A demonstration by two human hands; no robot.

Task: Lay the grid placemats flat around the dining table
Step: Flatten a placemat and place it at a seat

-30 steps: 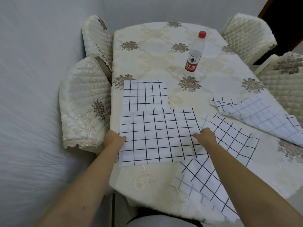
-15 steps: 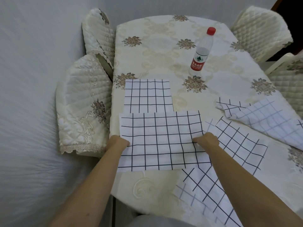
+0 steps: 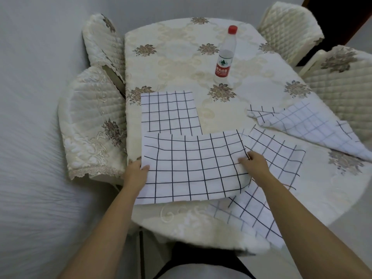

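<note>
Several white placemats with black grid lines lie on the cream dining table (image 3: 181, 63). My left hand (image 3: 135, 174) and my right hand (image 3: 252, 164) pinch the left and right edges of the nearest placemat (image 3: 191, 166), which bows slightly above the cloth. Just beyond it a second placemat (image 3: 169, 111) lies flat near the table's left edge. To the right, under the held one, a third placemat (image 3: 271, 158) lies askew and hangs over the near edge. At the right edge sits a fourth placemat (image 3: 306, 127), rumpled with a corner folded over.
A water bottle (image 3: 225, 57) with a red cap and red label stands upright mid-table. Quilted cream chairs stand at the left (image 3: 90, 127), far left (image 3: 102, 41) and right (image 3: 342, 83). A white wall (image 3: 30, 97) runs close along the left.
The held placemat's right side has lifted and curled, and its surface now bows; both hands keep their hold on its edges. The camera has shifted a little.
</note>
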